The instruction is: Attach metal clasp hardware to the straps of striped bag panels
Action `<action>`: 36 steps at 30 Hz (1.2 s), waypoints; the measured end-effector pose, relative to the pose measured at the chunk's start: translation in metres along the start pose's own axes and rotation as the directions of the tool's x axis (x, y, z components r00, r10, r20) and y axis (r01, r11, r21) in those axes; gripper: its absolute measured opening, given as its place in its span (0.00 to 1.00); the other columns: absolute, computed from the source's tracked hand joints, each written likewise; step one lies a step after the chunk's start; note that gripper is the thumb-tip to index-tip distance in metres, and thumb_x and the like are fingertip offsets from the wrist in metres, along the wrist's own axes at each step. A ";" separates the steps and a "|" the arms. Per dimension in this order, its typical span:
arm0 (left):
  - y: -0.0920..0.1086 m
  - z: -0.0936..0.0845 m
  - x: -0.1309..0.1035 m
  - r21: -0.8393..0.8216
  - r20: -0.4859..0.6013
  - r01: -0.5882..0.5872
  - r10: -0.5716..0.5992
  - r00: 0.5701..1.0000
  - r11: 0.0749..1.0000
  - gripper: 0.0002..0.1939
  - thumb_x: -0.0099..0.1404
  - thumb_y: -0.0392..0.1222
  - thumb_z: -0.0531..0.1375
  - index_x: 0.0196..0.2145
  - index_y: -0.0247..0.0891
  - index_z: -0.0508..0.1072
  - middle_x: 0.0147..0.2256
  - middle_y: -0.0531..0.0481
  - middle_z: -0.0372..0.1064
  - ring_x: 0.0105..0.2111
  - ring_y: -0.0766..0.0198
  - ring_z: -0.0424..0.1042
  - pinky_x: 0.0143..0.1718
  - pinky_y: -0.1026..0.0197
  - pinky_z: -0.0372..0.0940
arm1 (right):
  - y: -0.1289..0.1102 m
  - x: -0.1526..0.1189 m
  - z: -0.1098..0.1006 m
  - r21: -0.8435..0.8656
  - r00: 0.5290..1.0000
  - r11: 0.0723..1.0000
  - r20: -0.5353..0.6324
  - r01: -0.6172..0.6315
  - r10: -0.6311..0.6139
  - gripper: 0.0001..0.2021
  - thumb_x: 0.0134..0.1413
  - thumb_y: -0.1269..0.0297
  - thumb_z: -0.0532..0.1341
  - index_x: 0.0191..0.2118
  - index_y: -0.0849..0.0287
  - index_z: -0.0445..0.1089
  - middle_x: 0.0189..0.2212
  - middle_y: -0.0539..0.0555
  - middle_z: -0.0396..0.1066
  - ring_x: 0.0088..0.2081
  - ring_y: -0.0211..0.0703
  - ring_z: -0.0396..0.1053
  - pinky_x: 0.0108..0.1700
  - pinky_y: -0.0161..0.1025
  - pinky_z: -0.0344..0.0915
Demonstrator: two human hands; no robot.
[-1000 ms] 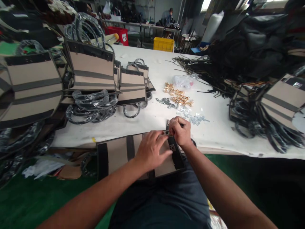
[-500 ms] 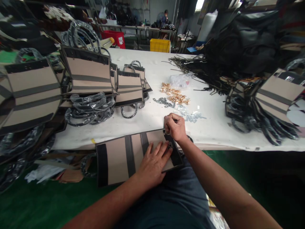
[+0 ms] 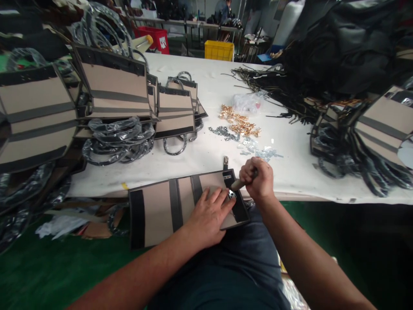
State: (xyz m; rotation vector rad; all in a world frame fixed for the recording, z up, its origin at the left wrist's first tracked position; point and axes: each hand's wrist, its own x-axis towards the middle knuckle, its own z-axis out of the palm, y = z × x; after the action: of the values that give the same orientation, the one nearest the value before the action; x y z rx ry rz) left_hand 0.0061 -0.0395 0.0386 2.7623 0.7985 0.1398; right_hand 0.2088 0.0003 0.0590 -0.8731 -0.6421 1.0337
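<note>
A flat beige-and-black panel point(image 3: 157, 209) overhangs the near edge of the white table point(image 3: 297, 172); it could tip if the left hand point(image 3: 208, 219), grip spread, slips while the right hand point(image 3: 262, 178), clenching a pale rod-shaped tool point(image 3: 238, 184), presses.

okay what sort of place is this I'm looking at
Probably a bag-making workshop: a flat beige-and-black panel, black loop handles in clear plastic wrap, and small gold-coloured metal fittings scattered on a white worktable.

1. No lettering, brand or number is readable
2. Upper left of centre: 1 white label point(image 3: 162, 43) on a red bin point(image 3: 157, 35), its dark marks too small to make out
</note>
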 end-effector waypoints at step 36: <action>-0.003 0.016 -0.004 -0.206 -0.148 -0.016 -0.015 0.989 0.978 0.34 0.64 0.47 0.63 0.66 0.38 0.66 0.66 0.39 0.65 0.69 0.42 0.57 0.71 0.42 0.50 | 0.001 -0.043 0.055 -0.655 0.748 0.569 0.656 0.497 0.102 0.20 0.63 0.64 0.61 0.20 0.57 0.57 0.18 0.45 0.55 0.22 0.33 0.55 0.26 0.36 0.52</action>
State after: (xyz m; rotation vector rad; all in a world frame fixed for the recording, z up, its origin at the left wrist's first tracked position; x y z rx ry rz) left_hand 0.0035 -0.0428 0.0221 2.5778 0.7715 0.4106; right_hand 0.1472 -0.0216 0.0840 -1.1782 -1.8938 0.7629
